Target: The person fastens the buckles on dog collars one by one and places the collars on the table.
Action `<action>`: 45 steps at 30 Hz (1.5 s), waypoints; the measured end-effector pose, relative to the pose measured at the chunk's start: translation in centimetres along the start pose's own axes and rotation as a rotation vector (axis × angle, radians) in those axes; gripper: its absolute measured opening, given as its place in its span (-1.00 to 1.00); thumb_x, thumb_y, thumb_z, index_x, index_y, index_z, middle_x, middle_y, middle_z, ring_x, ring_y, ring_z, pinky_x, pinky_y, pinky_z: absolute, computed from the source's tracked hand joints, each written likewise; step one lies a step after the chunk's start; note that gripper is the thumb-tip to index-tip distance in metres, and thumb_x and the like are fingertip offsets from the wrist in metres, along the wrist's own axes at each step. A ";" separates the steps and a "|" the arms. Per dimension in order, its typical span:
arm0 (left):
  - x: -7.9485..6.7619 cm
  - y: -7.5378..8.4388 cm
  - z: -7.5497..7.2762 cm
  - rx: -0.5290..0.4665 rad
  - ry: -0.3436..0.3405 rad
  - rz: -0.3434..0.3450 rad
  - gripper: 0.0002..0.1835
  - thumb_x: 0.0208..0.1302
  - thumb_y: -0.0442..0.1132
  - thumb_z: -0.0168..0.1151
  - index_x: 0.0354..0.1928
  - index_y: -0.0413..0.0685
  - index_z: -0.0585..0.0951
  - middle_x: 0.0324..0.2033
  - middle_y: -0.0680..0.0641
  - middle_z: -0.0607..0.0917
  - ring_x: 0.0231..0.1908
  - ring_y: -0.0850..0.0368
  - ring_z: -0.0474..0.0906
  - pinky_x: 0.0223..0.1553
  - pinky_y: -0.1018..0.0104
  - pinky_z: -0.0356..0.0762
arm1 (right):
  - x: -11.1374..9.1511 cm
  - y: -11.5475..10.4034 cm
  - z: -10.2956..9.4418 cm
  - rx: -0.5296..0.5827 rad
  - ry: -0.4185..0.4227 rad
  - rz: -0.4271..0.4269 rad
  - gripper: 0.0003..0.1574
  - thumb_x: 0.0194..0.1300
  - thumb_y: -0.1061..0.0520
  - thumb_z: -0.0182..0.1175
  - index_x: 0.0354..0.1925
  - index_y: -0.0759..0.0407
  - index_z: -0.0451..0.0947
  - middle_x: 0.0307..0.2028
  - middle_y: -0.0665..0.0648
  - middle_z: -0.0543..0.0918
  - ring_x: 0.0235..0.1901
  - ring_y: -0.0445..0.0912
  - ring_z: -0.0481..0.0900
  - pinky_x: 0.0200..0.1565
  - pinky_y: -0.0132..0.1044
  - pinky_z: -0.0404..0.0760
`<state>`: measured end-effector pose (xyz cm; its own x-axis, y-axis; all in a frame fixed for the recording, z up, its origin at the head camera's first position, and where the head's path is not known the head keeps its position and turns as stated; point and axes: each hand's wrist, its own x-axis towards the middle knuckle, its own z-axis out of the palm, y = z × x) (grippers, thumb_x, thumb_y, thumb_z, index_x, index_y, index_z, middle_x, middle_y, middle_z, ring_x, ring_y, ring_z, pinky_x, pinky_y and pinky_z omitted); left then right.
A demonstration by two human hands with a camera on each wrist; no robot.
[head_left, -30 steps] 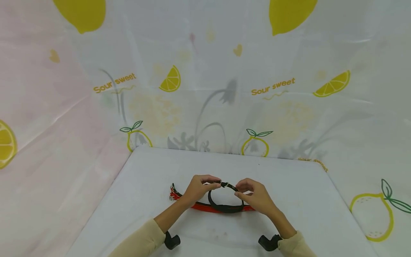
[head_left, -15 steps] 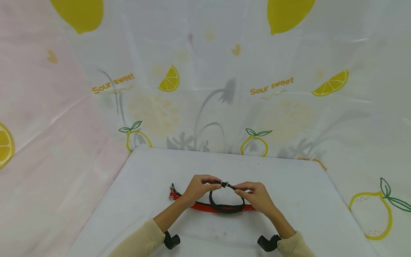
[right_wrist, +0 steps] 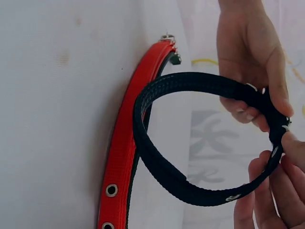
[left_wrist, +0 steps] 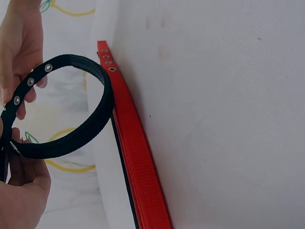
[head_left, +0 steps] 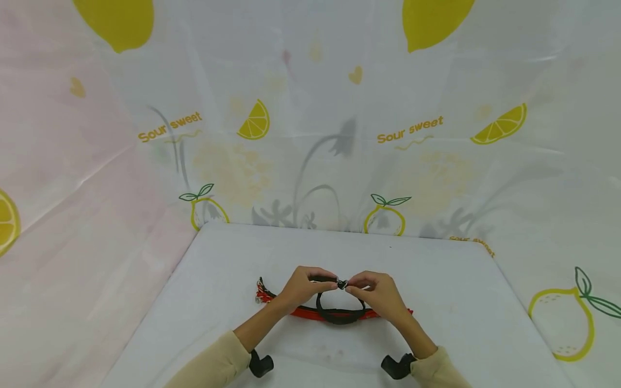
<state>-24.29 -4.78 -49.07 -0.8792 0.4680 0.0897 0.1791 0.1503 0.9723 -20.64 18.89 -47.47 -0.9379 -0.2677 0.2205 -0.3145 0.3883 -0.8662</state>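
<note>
A black collar point(head_left: 341, 318) with metal eyelets is bent into a loop, held up over the table. My left hand point(head_left: 302, 286) pinches its buckle end between thumb and fingers; in the right wrist view that left hand point(right_wrist: 250, 62) grips beside the metal fittings. My right hand point(head_left: 380, 292) pinches the eyelet end, close to the left fingertips. The strap end is at the buckle, but fingers hide whether it passes through. Beneath the loop lie red collars point(left_wrist: 136, 157) with eyelets, along with a black strap edge, on the white table point(head_left: 330, 355).
At the left end of the red collars is a bunch of metal buckles point(head_left: 262, 295). A black curved device point(head_left: 262, 365) sits by the left wrist, another black device point(head_left: 397, 366) by the right. A lemon-print curtain point(head_left: 310, 134) hangs behind the table.
The right hand has moved left along the collar, bringing its fingertips close to the left hand's at the buckle. More of the red collars' right end now shows.
</note>
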 end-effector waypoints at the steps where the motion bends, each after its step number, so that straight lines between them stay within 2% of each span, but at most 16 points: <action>1: 0.0 -0.1 0.0 0.003 0.001 -0.006 -0.64 0.17 0.01 0.42 -0.07 -0.03 0.74 -0.15 0.08 0.74 -0.06 0.10 0.58 -0.11 0.17 0.57 | -0.1 0.1 0.0 0.006 0.001 0.012 -0.78 0.18 -0.07 0.40 -0.23 -0.03 0.70 -0.29 -0.08 0.74 -0.24 -0.15 0.68 -0.25 -0.28 0.67; 7: 0.0 -0.5 0.0 -0.034 0.025 -0.031 -0.57 0.15 0.03 0.42 -0.04 -0.11 0.73 -0.15 0.07 0.74 -0.05 0.11 0.59 -0.06 0.16 0.55 | -1.0 0.5 -0.9 0.006 -0.057 0.107 -0.73 0.22 0.07 0.39 -0.13 0.13 0.67 -0.25 0.05 0.74 -0.20 -0.05 0.69 -0.27 -0.33 0.65; 12: 0.0 -0.6 -0.3 -0.055 0.028 -0.032 -0.52 0.14 0.03 0.43 -0.02 -0.17 0.71 -0.15 0.04 0.75 -0.10 0.07 0.62 -0.09 0.15 0.57 | -1.7 -0.7 -1.5 0.001 -0.114 0.138 -0.77 0.24 0.20 0.34 -0.13 0.26 0.67 -0.26 0.16 0.74 -0.21 0.05 0.70 -0.29 -0.33 0.62; 16: 0.0 -0.7 -0.3 -0.057 0.025 -0.053 -0.52 0.12 0.05 0.44 -0.03 -0.13 0.72 -0.15 0.06 0.74 -0.06 0.09 0.60 -0.06 0.16 0.55 | -2.0 -1.8 -1.7 0.023 -0.117 0.101 -0.78 0.27 0.21 0.31 -0.14 0.33 0.67 -0.25 0.20 0.73 -0.20 0.02 0.69 -0.28 -0.33 0.63; 20: 0.0 -0.4 -0.5 -0.068 0.029 -0.068 -0.59 0.11 0.04 0.46 -0.06 -0.02 0.74 -0.13 0.05 0.74 -0.05 0.09 0.60 -0.05 0.18 0.56 | -1.9 -1.4 -1.7 0.012 -0.093 0.028 -0.77 0.27 0.23 0.31 -0.14 0.38 0.67 -0.25 0.21 0.74 -0.20 0.01 0.70 -0.25 -0.32 0.64; 24: -0.1 0.1 -0.7 -0.087 0.033 -0.058 -0.65 0.13 -0.03 0.45 -0.08 0.00 0.74 -0.14 0.01 0.73 -0.10 0.06 0.62 -0.10 0.19 0.60 | -1.8 -2.0 -1.8 0.020 -0.052 0.032 -0.79 0.25 0.24 0.33 -0.14 0.31 0.70 -0.25 0.20 0.75 -0.13 0.03 0.69 -0.16 -0.33 0.63; 27: -0.1 0.4 -0.7 -0.087 0.031 -0.060 -0.68 0.15 -0.07 0.45 -0.07 -0.01 0.74 -0.17 0.00 0.74 -0.15 0.06 0.63 -0.14 0.20 0.61 | -1.7 -2.0 -1.7 0.060 -0.042 0.068 -0.77 0.25 0.24 0.33 -0.12 0.30 0.71 -0.21 0.23 0.74 -0.11 0.08 0.68 -0.14 -0.33 0.63; 30: -0.1 0.6 -0.6 -0.077 0.019 -0.064 -0.68 0.17 -0.09 0.43 -0.06 -0.05 0.73 -0.19 0.00 0.75 -0.18 0.06 0.64 -0.16 0.19 0.61 | -1.3 -0.7 -1.5 0.084 -0.053 0.064 -0.76 0.26 0.23 0.32 -0.10 0.29 0.70 -0.19 0.23 0.73 -0.21 0.11 0.71 -0.19 -0.33 0.65; 34: -0.1 0.7 -0.6 -0.064 -0.003 -0.073 -0.66 0.17 -0.07 0.43 -0.05 -0.05 0.73 -0.20 0.01 0.75 -0.18 0.06 0.64 -0.14 0.20 0.60 | -0.9 0.2 -1.3 0.080 -0.061 0.037 -0.75 0.26 0.12 0.34 -0.11 0.20 0.73 -0.20 0.14 0.74 -0.30 0.02 0.72 -0.20 -0.33 0.65; 37: -0.1 0.7 -0.6 -0.049 -0.023 -0.073 -0.62 0.15 -0.03 0.44 -0.04 -0.06 0.73 -0.19 0.02 0.75 -0.16 0.06 0.64 -0.12 0.19 0.59 | -0.7 0.2 -1.2 0.046 -0.059 0.031 -0.74 0.23 0.00 0.37 -0.14 0.06 0.75 -0.23 0.02 0.75 -0.29 -0.10 0.70 -0.17 -0.31 0.64; 40: -0.1 0.6 -0.6 -0.030 -0.036 -0.069 -0.60 0.12 0.00 0.46 -0.05 -0.05 0.74 -0.20 0.02 0.75 -0.17 0.06 0.64 -0.13 0.18 0.59 | -0.6 0.0 -1.0 0.026 -0.060 0.048 -0.76 0.19 -0.07 0.39 -0.19 -0.04 0.75 -0.26 -0.06 0.75 -0.27 -0.14 0.68 -0.19 -0.27 0.64; 45: -0.2 0.9 -1.0 0.041 -0.068 -0.046 -0.71 0.08 -0.03 0.49 -0.16 0.06 0.78 -0.27 0.06 0.77 -0.22 0.09 0.67 -0.19 0.21 0.62 | -0.7 -0.2 -0.8 0.026 -0.061 0.077 -0.81 0.17 -0.06 0.41 -0.26 -0.04 0.74 -0.32 -0.07 0.74 -0.26 -0.12 0.67 -0.22 -0.26 0.64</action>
<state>-24.41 -5.62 -48.01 -0.8552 0.5175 0.0290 0.1584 0.2077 0.9653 -19.99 19.74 -47.06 -0.9484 -0.2914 0.1254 -0.2368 0.3872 -0.8911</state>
